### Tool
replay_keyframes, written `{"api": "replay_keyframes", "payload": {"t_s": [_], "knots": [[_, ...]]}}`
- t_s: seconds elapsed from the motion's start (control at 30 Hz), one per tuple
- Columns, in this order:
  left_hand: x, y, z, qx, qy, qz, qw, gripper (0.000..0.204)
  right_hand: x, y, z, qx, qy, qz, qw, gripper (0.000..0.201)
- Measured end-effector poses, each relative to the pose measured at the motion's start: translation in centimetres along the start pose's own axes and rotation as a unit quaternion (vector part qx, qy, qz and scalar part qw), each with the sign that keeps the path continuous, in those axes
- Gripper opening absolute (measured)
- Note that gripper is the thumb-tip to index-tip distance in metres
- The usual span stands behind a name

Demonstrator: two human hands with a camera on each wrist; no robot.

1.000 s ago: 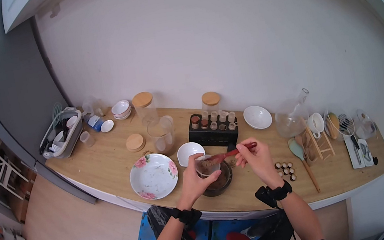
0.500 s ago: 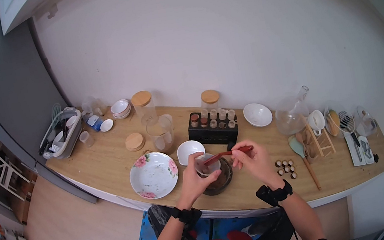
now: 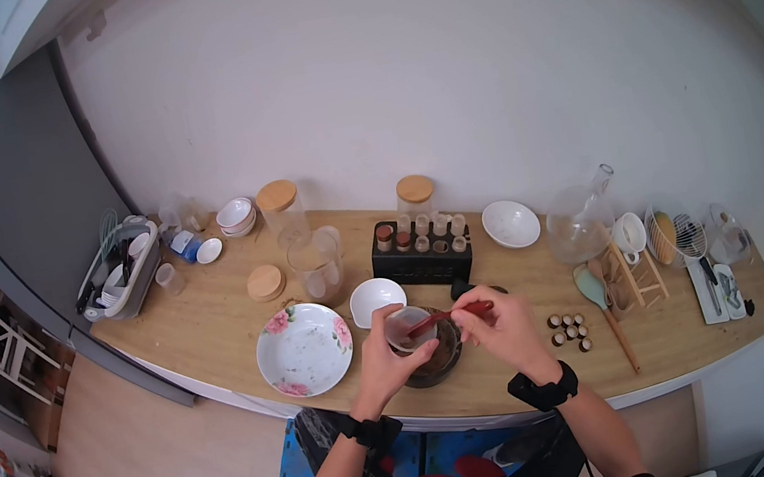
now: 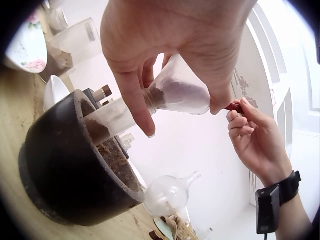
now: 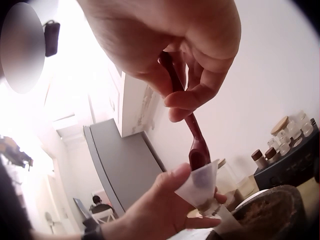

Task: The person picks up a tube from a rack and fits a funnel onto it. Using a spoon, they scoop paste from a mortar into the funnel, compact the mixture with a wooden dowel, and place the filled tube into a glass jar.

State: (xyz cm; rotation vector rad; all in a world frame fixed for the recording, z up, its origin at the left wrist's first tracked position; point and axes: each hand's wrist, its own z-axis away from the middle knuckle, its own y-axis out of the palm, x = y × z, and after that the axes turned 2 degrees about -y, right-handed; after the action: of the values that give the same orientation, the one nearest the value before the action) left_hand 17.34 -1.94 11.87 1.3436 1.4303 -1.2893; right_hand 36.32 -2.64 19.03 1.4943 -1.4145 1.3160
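The left hand (image 3: 384, 360) grips a small funnel (image 3: 409, 327) tilted over the dark bowl (image 3: 438, 362) on the surface (image 3: 215, 327) — fingers (image 4: 134, 102) curled round it. The right hand (image 3: 502, 323) pinches a red spoon (image 3: 450, 314), its tip inside the funnel — brown powder below.

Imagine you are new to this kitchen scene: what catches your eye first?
At the counter's front edge, the left hand holds a small funnel above a dark bowl of brown powder. The right hand pinches a red spoon, its tip inside the funnel. A flowered plate lies left of them.
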Motion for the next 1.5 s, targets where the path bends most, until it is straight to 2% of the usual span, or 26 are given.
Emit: {"api": "replay_keyframes", "payload": {"t_s": [0.07, 0.17, 0.23, 0.33, 0.47, 0.57, 0.6, 0.67, 0.73, 0.8, 0.83, 0.87, 0.97, 1.1, 1.3, 1.37, 1.5], "knots": [[0.1, 0.0, -0.1, 0.001, -0.008, 0.007, 1.000, 0.072, 0.0, 0.2, 0.2, 0.012, -0.009, 0.029, 0.999, 0.010], [0.1, 0.0, -0.1, 0.000, 0.008, 0.000, 1.000, 0.072, 0.3, 0.3, 0.3, -0.025, 0.005, -0.011, 1.000, 0.011], [0.0, 0.0, 0.0, 0.001, 0.003, -0.006, 1.000, 0.071, 0.4, 0.4, 0.5, 0.003, -0.014, 0.056, 0.998, 0.011], [-0.1, 0.0, -0.2, 0.004, -0.001, -0.006, 1.000, 0.071, -0.1, 0.0, 0.3, -0.030, -0.027, 0.046, 0.998, 0.011], [0.4, 0.2, -0.4, -0.011, 0.018, 0.006, 1.000, 0.070, 0.3, -0.4, 0.4, -0.021, -0.034, 0.064, 0.997, 0.011], [0.6, -0.2, -0.7, -0.012, 0.018, -0.056, 0.998, 0.068, 0.1, -1.6, 0.4, -0.174, -0.021, -0.076, 0.982, 0.015], [1.1, -0.2, -0.8, -0.012, 0.018, -0.057, 0.998, 0.068, -0.3, -2.1, 0.5, -0.174, -0.021, -0.077, 0.982, 0.015], [1.8, -0.1, -1.2, -0.022, -0.007, 0.004, 1.000, 0.069, -1.6, -2.7, 0.9, -0.226, -0.026, -0.041, 0.973, 0.016], [1.2, -0.1, -1.2, -0.017, -0.025, 0.031, 0.999, 0.068, -4.6, -2.6, 1.3, -0.224, -0.002, -0.044, 0.974, 0.016], [0.9, 0.0, -1.4, -0.010, -0.042, 0.058, 0.997, 0.066, -6.9, -2.1, 1.6, -0.160, -0.008, 0.017, 0.987, 0.014], [1.0, 0.1, -1.5, -0.012, -0.042, 0.074, 0.996, 0.066, -6.4, -1.4, 1.7, -0.147, 0.020, 0.009, 0.989, 0.014], [1.0, 0.2, -1.5, -0.013, -0.041, 0.090, 0.995, 0.065, -6.8, -0.9, 1.6, -0.149, 0.018, 0.008, 0.989, 0.014], [0.7, 0.0, -1.6, 0.006, -0.055, 0.101, 0.993, 0.065, -9.0, 0.0, 0.8, -0.074, -0.013, 0.006, 0.997, 0.016], [0.6, -0.5, -1.6, 0.029, -0.069, 0.133, 0.988, 0.063, -10.0, -0.1, 0.1, -0.061, -0.036, 0.049, 0.996, 0.016], [0.9, -0.7, -1.7, 0.025, -0.073, 0.146, 0.986, 0.061, -10.9, -1.0, -0.5, -0.057, 0.015, 0.054, 0.997, 0.015], [1.1, -0.7, -1.7, 0.035, -0.077, 0.140, 0.987, 0.061, -11.0, -1.1, -0.5, -0.083, 0.084, 0.046, 0.992, 0.016], [1.0, -0.5, -1.6, 0.024, -0.079, 0.141, 0.987, 0.065, -11.9, -1.0, -0.2, -0.110, 0.134, 0.023, 0.985, 0.018]]}}
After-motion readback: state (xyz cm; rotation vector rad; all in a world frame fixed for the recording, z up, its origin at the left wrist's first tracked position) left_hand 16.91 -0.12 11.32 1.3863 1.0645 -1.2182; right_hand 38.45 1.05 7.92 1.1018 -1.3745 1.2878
